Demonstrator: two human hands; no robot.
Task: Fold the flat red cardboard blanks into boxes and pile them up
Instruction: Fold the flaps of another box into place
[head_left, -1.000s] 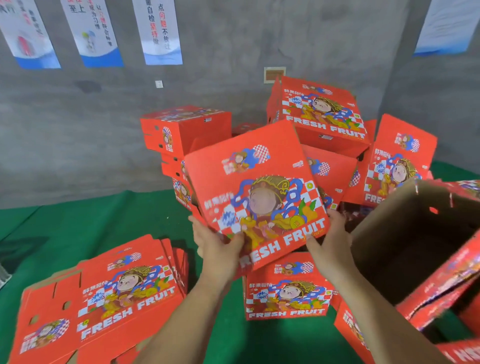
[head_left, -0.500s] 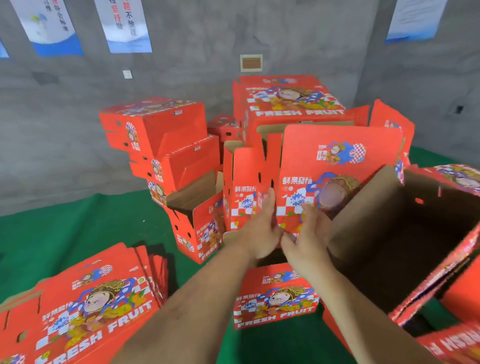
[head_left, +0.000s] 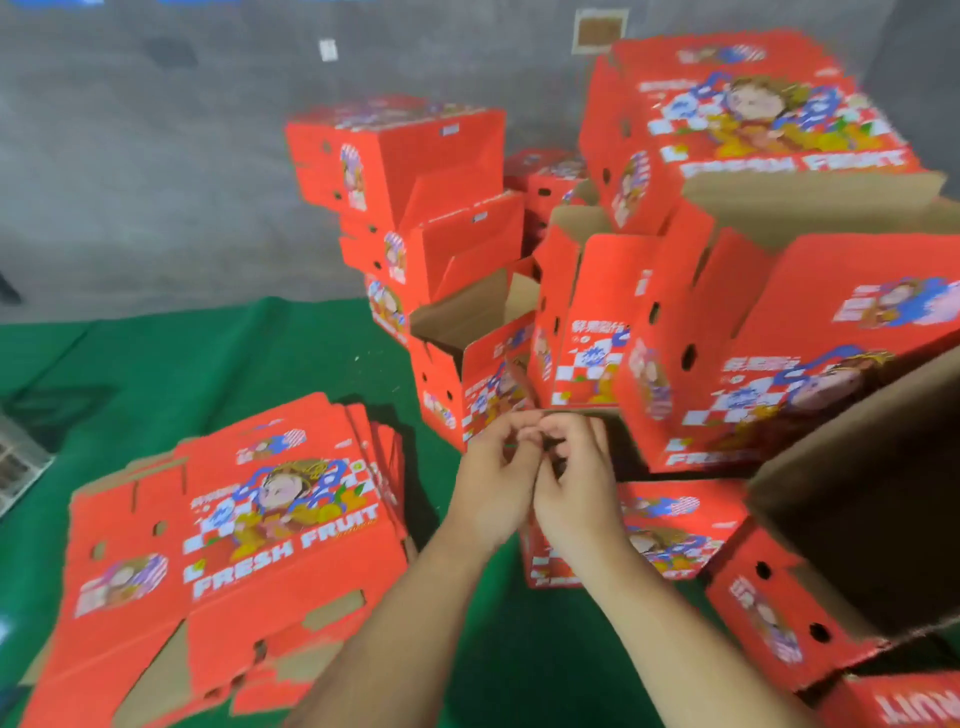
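Observation:
A stack of flat red "FRESH FRUIT" blanks (head_left: 260, 525) lies on the green floor cloth at lower left. Folded red boxes are heaped ahead: a leaning stack (head_left: 405, 166) at the back and a large box (head_left: 753, 114) on top at the right. A folded box (head_left: 779, 374) sits tilted against the heap in front of me. My left hand (head_left: 493, 483) and right hand (head_left: 576, 483) are side by side and touching, just below that box's lower left corner. Their fingers are curled, and nothing shows between them. The picture is blurred by motion.
An open box with a brown inside (head_left: 872, 519) lies tipped toward me at the right. A closed box (head_left: 675, 530) rests on the floor under my hands. The green cloth (head_left: 208, 353) stretches left to a grey wall. A pale object (head_left: 15, 462) sits at the left edge.
The box I held up a second ago now rests on the heap. My hands have come off it, drawn back and down, and their fingers have curled. The camera has tipped down and left.

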